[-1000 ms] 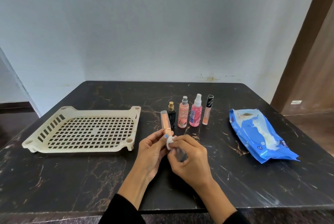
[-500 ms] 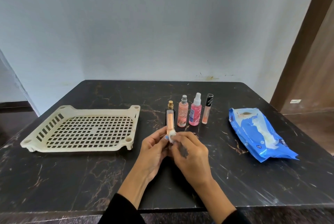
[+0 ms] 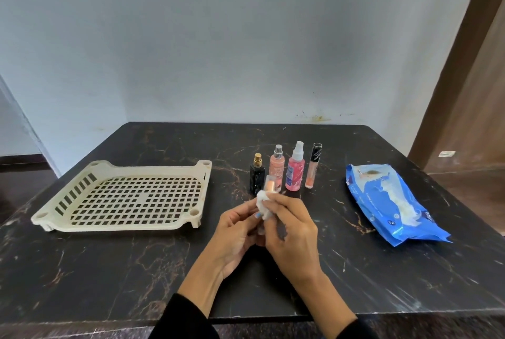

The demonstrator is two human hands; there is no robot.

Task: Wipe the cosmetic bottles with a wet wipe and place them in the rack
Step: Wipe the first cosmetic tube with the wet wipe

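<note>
My left hand [image 3: 237,229] holds a small peach cosmetic tube [image 3: 270,185] upright above the table's middle; only its top shows. My right hand [image 3: 292,232] presses a white wet wipe [image 3: 263,204] around the tube's lower part. Behind the hands stand a black perfume bottle with a gold cap [image 3: 257,174], a peach spray bottle [image 3: 277,166], a pink spray bottle [image 3: 295,169] and a slim lip gloss tube with a black cap [image 3: 313,165]. The cream plastic rack [image 3: 82,215] lies at the left with nothing in it.
A blue wet-wipe pack [image 3: 388,202] lies open on the right of the black marble table [image 3: 109,270]. A grey wall stands behind the table, and a brown door frame [image 3: 459,65] rises at the right.
The wipe has slid up the peach tube, so less of the tube shows. The tube went from tilted left to upright. Both hands stayed close together.
</note>
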